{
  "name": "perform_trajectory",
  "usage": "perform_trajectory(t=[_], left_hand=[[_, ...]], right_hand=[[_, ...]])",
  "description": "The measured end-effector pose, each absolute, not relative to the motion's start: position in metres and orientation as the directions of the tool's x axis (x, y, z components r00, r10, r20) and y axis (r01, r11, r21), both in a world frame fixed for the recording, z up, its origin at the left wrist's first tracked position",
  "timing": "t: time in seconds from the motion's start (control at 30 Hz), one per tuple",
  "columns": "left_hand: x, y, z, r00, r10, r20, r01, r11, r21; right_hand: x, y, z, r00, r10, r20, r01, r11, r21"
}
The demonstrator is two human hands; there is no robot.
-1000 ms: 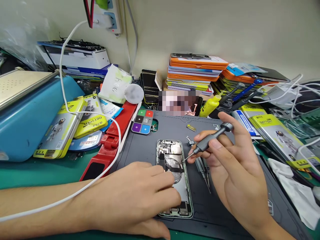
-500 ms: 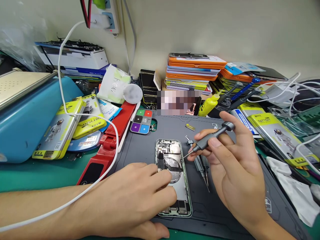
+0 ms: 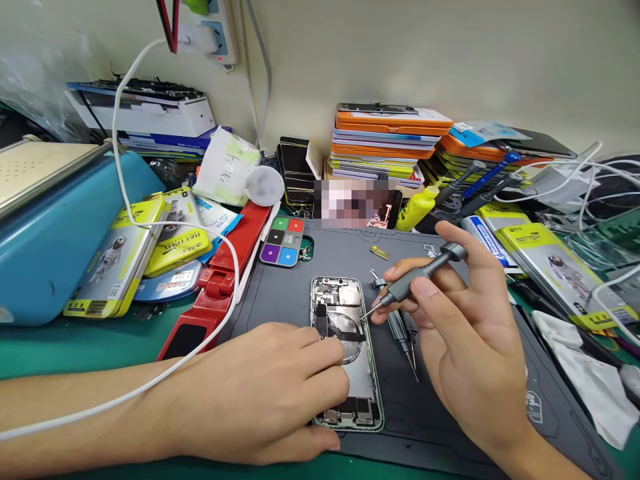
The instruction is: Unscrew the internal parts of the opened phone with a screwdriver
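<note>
An opened smartphone point(image 3: 364, 383) lies on the dark grey work mat, its inner parts and round charging coil point(image 3: 351, 352) exposed. My left hand point(image 3: 280, 393) rests over its left side with curled fingers; their tips are hidden, so what they pinch, if anything, does not show. The thumb lies by the lower left corner. My right hand point(image 3: 465, 333) grips a grey precision screwdriver point(image 3: 407, 285) between thumb and fingers, its tip at the phone's right inner edge beside the coil. More screwdrivers point(image 3: 399, 331) lie on the mat below that hand.
Left of the mat stand a red tool point(image 3: 197, 310) and battery boxes point(image 3: 117, 260). A coloured square tray point(image 3: 282, 243) sits at the mat's back edge, with a small yellow piece point(image 3: 380, 253) farther right. A white cable point(image 3: 234, 267) crosses over my left forearm. Stacked orange cases point(image 3: 390, 127) stand behind.
The screwdriver has shifted slightly left and down, bringing its tip from the phone's right rim to just inside it. My left hand stays almost in place.
</note>
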State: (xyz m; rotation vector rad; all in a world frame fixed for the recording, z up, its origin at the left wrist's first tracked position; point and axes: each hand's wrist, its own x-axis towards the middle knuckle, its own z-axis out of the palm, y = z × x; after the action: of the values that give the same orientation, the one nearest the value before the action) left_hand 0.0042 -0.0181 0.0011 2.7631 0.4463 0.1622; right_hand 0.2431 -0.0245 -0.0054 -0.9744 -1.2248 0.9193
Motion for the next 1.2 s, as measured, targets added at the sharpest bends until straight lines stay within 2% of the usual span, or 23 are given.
perform_trajectory(t=[0.23,0.43,0.53,0.63,0.87,1.07,1.2], left_hand=[[0.004,-0.023,0.001,0.912,0.405,0.065,0.361,-0.867,0.345],[0.004,-0.02,-0.006,0.836,0.532,0.133,0.493,-0.835,0.244],[0.003,-0.018,-0.007,0.856,0.501,0.131,0.465,-0.855,0.23],[0.003,-0.018,-0.006,0.874,0.478,0.091,0.44,-0.857,0.269],[0.005,-0.02,-0.002,0.849,0.524,0.076,0.48,-0.823,0.304],[0.007,-0.02,-0.003,0.824,0.563,0.066,0.529,-0.806,0.265],[0.007,-0.021,-0.005,0.811,0.58,0.079,0.552,-0.803,0.225]], right_hand=[[0.247,-0.023,-0.009,0.088,0.925,0.368,0.0,0.37,-0.929],[0.241,-0.029,-0.007,0.079,0.89,0.448,0.091,0.441,-0.893],[0.237,-0.032,-0.006,0.093,0.891,0.444,0.062,0.44,-0.896],[0.236,-0.032,-0.006,0.106,0.904,0.415,0.001,0.417,-0.909],[0.237,-0.03,-0.006,0.113,0.909,0.401,-0.041,0.407,-0.912],[0.237,-0.031,-0.004,0.11,0.917,0.383,-0.036,0.389,-0.92],[0.237,-0.033,-0.004,0.088,0.899,0.429,0.069,0.424,-0.903]])
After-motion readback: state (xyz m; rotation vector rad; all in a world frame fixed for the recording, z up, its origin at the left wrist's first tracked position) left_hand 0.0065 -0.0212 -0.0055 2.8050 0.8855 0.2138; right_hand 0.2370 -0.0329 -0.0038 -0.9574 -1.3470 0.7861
